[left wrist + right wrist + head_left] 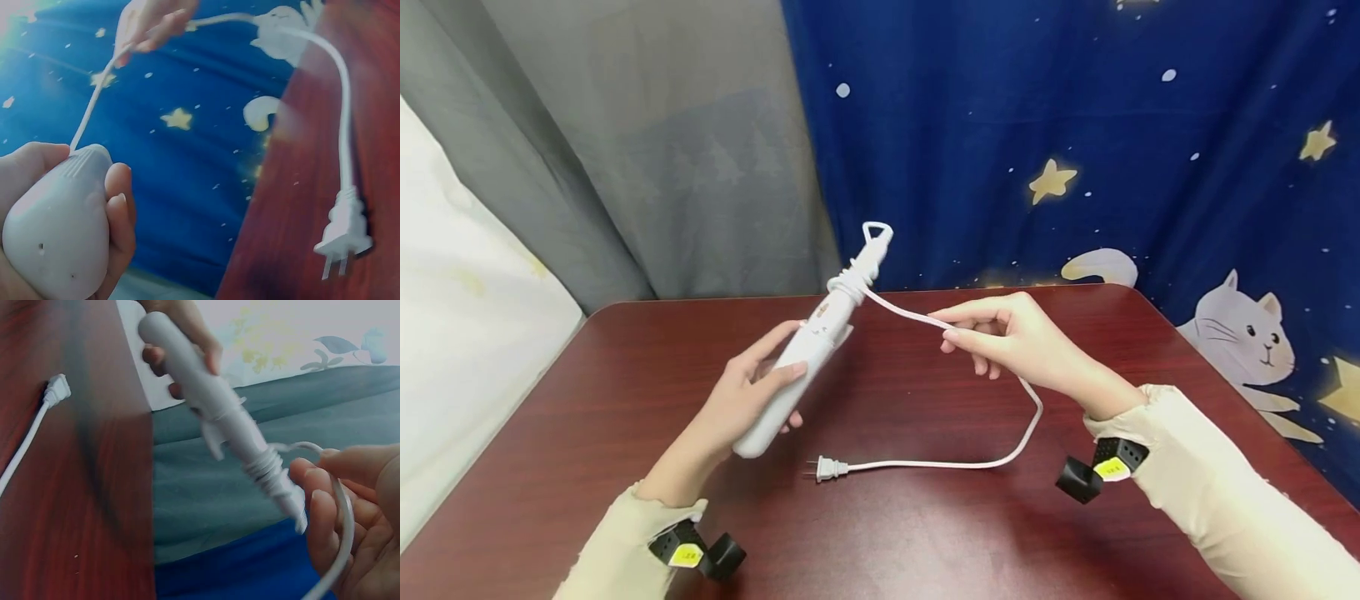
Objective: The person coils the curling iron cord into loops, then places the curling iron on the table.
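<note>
My left hand grips the thick end of a white, stick-shaped electric appliance, perhaps a hair curler; its exact kind is unclear. The appliance tilts up above the table, its narrow end pointing away and to the right. Several turns of white cord wrap that narrow end, and a small loop of cord sticks out at the tip. Between thumb and fingers, my right hand pinches the cord. From there the cord curves down to a two-prong plug on the table. In the left wrist view, the appliance's rounded end shows two small holes.
A dark red-brown wooden table lies under both hands. Behind it hang a grey curtain and a blue curtain with stars and a cat. White fabric hangs along the left side.
</note>
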A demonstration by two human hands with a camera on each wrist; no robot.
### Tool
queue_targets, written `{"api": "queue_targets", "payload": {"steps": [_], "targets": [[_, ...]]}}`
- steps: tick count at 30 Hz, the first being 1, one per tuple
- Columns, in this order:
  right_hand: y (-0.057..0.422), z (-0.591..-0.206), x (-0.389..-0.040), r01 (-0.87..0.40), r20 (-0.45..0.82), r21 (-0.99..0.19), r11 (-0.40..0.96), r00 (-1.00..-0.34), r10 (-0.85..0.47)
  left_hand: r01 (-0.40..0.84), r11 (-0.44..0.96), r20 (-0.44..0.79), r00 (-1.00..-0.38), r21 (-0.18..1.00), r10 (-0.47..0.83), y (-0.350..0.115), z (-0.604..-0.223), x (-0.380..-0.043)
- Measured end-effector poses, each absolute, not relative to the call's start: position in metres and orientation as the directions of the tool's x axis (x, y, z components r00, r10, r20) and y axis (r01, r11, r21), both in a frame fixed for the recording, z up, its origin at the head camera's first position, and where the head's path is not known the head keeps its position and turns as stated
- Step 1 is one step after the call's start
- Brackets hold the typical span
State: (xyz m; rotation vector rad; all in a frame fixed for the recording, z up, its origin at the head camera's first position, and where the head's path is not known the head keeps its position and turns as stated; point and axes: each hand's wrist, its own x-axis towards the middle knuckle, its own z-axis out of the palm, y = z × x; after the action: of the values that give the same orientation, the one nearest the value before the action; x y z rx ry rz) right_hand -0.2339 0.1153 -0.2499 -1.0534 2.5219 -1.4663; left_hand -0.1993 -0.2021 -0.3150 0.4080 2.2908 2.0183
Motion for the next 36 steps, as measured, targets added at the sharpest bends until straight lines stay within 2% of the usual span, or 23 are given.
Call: {"api": "queue_targets", "payload": {"steps": [6,14,18,30,36], "targets": [[0.123,-0.266,-0.234,-0.558,0.362,-0.784,0.272,-0.766,-0.531,0.190,0.035,0.180,-0.964,0.981,0.194,-0.210,-0.302,-0.198],[0.122,-0.288,-0.235,-0.552,0.356,-0.800,0.235,-0.752,-0.555,0.233,-0.069,0.242,-0.950,0.970,0.196,-0.199,-0.290,-0.191],[0.122,-0.288,-0.230,-0.547,0.347,-0.804,0.233,-0.750,-0.564,0.236,-0.043,0.240,-0.956,0.971,0.168,-0.194,-0.291,-0.193],[0.131,-0.280,-0.211,-0.625,0.430,-0.758,0.190,-0.696,-0.576,0.189,0.086,0.178,-0.976,0.978,0.122,-0.193,-0.307,-0.200],[0.138,-0.290,-0.222,-0.607,0.410,-0.769,0.200,-0.709,-0.574,0.198,0.017,0.193,-0.970,0.980,0.147,-0.194,-0.307,-0.196]]}}
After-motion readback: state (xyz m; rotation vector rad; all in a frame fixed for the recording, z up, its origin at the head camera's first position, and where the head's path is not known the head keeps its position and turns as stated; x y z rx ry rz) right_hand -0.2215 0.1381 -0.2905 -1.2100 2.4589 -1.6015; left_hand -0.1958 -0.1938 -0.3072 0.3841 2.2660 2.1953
